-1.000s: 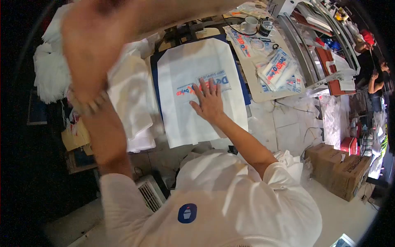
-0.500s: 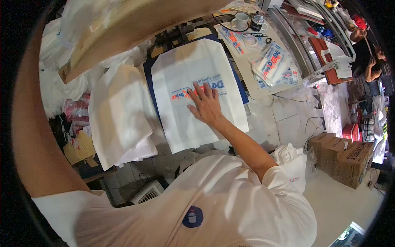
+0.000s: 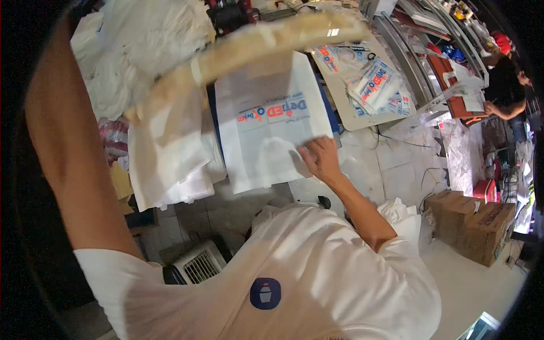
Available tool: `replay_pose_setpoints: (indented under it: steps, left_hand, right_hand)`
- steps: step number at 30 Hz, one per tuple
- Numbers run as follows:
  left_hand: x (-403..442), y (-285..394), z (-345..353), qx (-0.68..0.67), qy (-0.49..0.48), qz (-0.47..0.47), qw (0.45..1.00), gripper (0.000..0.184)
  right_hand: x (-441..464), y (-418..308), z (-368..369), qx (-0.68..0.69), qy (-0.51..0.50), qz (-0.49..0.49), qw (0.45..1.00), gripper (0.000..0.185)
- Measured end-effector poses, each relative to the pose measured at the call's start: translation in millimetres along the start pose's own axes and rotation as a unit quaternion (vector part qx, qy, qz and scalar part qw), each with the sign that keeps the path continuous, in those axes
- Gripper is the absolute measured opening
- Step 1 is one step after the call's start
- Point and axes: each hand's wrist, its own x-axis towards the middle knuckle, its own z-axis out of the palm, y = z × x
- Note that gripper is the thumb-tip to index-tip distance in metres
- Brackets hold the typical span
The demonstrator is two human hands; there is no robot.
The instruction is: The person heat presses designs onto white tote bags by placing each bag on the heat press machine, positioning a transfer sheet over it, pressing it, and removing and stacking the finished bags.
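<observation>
My right hand [image 3: 323, 160] is at the lower right edge of a white printed bag [image 3: 249, 156], fingers curled and appearing to pinch its edge. Blue and red lettering marks the bag's middle. It lies on a dark blue board [image 3: 331, 116], whose sides show past the bag. My left arm [image 3: 76, 153] reaches up along the left side, and its hand is out of view. A long beige frame [image 3: 266, 49], smeared by motion, hangs tilted over the bag's far end and hides part of it.
White bags [image 3: 161, 164] lie stacked to the left, beside a white heap [image 3: 150, 48]. Printed plastic packs [image 3: 374, 85] cover a side table [image 3: 362, 122]. Cardboard boxes [image 3: 484, 232] and a vented appliance [image 3: 201, 266] stand on the floor. Another person [image 3: 507, 85] is at the far right.
My right hand has left the print and moved right and toward me to the bag's edge, fingers now curled. The beige frame has shifted and shows more of its length. The view has shifted slightly.
</observation>
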Motion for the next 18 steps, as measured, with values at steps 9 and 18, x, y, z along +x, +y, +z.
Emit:
replay_pose_setpoints:
  steps: [9,18]
  left_hand:
    - [-284.5,118.0,53.8,-0.222,-0.32,-0.027,0.921,0.031]
    - [-351.3,117.4,97.7,-0.24,-0.322,-0.295,0.867,0.018]
  right_hand:
    - [-148.5,77.3,-43.1,0.033,-0.003,0.158,0.987,0.039]
    - [-81.4,23.6,-66.1,0.126,0.007,0.052,0.991,0.029]
